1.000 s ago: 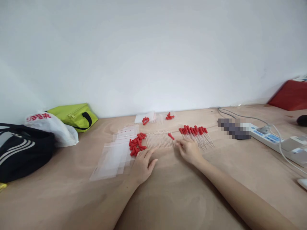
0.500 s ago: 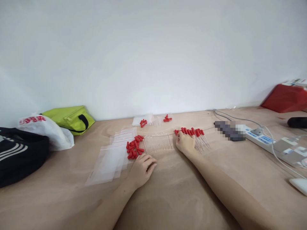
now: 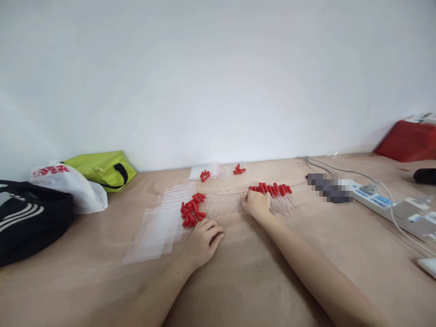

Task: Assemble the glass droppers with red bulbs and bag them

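From where I stand, a fan of red-capped sticks (image 3: 284, 190) lies on the right of the worktop (image 3: 218, 286), while a row of bare sticks (image 3: 223, 204) remains uncapped beside it. Left of that sit loose red caps (image 3: 190, 213). The right hand (image 3: 258, 204) curls over the row's right end, its grip hidden; the left hand (image 3: 201, 243) rests near the caps, loosely bent, contents impossible to tell.

On the table (image 3: 259, 281) before me, clear bags (image 3: 155, 236) and a red pile (image 3: 192, 211) lie by my left hand (image 3: 204, 240); white sticks, perhaps swabs (image 3: 223, 204), beside my right (image 3: 256, 205).
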Demonstrator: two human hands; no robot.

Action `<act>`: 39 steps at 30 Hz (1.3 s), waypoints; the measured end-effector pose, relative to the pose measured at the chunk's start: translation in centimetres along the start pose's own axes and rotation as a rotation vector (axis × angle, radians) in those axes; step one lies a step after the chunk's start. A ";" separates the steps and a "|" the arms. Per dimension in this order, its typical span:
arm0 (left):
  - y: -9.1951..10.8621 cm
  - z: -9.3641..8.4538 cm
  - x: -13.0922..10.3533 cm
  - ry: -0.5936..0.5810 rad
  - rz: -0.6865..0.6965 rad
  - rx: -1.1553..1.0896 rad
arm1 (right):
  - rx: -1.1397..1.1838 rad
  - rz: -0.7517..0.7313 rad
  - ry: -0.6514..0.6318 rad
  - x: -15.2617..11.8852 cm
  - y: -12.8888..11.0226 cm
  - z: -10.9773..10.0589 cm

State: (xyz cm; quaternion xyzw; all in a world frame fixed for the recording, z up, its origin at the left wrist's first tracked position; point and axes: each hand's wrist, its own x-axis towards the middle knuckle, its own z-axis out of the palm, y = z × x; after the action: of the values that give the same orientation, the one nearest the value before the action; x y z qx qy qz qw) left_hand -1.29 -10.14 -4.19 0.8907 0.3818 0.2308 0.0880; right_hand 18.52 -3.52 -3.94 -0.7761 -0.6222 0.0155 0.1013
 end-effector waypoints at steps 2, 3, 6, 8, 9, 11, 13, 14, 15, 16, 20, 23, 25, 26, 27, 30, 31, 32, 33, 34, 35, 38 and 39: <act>0.2 0.1 -0.2 0.015 0.011 0.022 | -0.005 0.023 -0.061 0.2 -0.5 -0.1; 0.2 0.1 -0.2 0.046 0.010 0.048 | -0.004 0.027 -0.080 0.4 -0.7 -0.1; -0.4 -0.7 0.3 0.220 -0.101 0.169 | 0.000 0.021 -0.113 0.8 -1.0 -0.1; -1.5 -2.1 1.3 0.300 -0.279 0.237 | 0.002 0.012 -0.133 1.0 -1.1 -0.1; -2.4 -2.9 1.9 0.278 -0.375 0.256 | 0.002 0.009 -0.138 1.1 -1.1 -0.1; -4.4 -4.5 3.5 0.196 -0.571 0.309 | 0.003 0.003 -0.136 1.0 -1.1 -0.3; -6.5 -5.6 4.9 0.084 -0.789 0.298 | 0.002 -0.001 -0.118 0.7 -1.1 -0.5; -7.4 -5.9 5.5 0.056 -0.853 0.288 | 0.000 -0.006 -0.099 0.5 -1.0 -0.6; -8.2 -6.0 6.0 0.034 -0.895 0.278 | -0.002 -0.018 -0.068 0.2 -0.9 -0.6; -8.9 -6.0 6.3 0.008 -0.930 0.261 | -0.003 -0.038 -0.026 -0.1 -0.8 -0.7; -10.0 -4.9 6.9 -0.042 -0.997 0.195 | 0.026 -0.159 0.177 -1.7 0.4 -0.3; -10.0 -4.4 7.2 -0.028 -0.999 0.151 | 0.074 -0.237 0.267 -2.9 1.3 0.1; -9.9 -4.4 7.5 -0.004 -0.979 0.113 | 0.124 -0.290 0.304 -3.6 1.8 0.3; -9.8 -4.5 7.6 0.015 -0.958 0.093 | 0.151 -0.316 0.316 -3.9 2.0 0.3; -9.5 -4.7 7.6 0.041 -0.926 0.071 | 0.179 -0.342 0.326 -4.2 2.1 0.4; -7.9 -5.1 6.9 0.141 -0.785 0.000 | 0.263 -0.424 0.333 -4.8 2.6 0.9; -7.0 -5.2 6.4 0.167 -0.729 -0.028 | 0.295 -0.448 0.330 -4.9 2.7 1.1; -6.1 -5.0 5.7 0.173 -0.679 -0.055 | 0.326 -0.470 0.323 -5.0 2.8 1.4; -5.1 -4.7 4.9 0.161 -0.617 -0.089 | 0.354 -0.487 0.315 -5.1 2.9 1.8; -4.1 -4.3 4.1 0.153 -0.489 -0.122 | 0.378 -0.502 0.306 -5.2 3.0 2.0; -3.2 -3.7 3.4 0.095 -0.352 -0.115 | 0.396 -0.517 0.294 -5.3 3.0 2.3; -1.2 -1.6 1.7 -0.017 -0.076 0.132 | 0.422 -0.559 0.252 -5.6 3.1 2.6; -0.9 -1.0 1.4 -0.047 -0.009 0.192 | 0.425 -0.571 0.238 -5.7 3.1 2.6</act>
State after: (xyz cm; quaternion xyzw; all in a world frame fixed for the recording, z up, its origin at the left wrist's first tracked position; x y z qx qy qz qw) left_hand -1.52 -8.58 -3.13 0.8984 0.4039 0.1718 0.0121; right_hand 19.81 -9.34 -7.58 -0.5295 -0.7802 0.0253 0.3320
